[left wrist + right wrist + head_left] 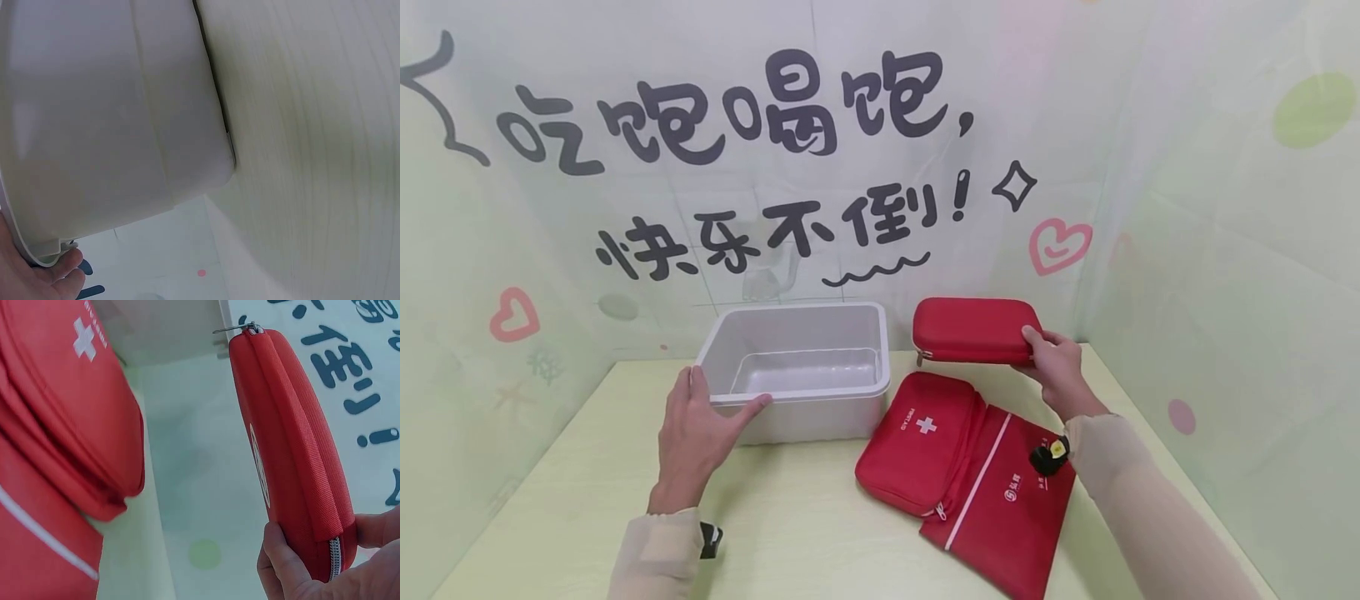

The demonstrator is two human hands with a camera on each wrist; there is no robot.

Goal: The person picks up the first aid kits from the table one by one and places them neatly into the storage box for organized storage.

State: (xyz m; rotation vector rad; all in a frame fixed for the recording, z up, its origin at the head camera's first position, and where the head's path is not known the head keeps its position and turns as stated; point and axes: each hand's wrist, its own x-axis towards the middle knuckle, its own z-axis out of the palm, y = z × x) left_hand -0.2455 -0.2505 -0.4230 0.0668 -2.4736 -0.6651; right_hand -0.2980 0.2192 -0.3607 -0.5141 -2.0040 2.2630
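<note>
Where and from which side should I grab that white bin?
Probably by the rim of the white bin, from its left and right ends: that lip runs round the open top and juts past the walls. The left hand grips its front left corner; on the right, grip farther back, since the first-aid pouch lies near that front corner.

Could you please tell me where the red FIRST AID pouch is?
In the head view, the red FIRST AID pouch lies just right of the white bin, overlapping the flat red bag.
</note>
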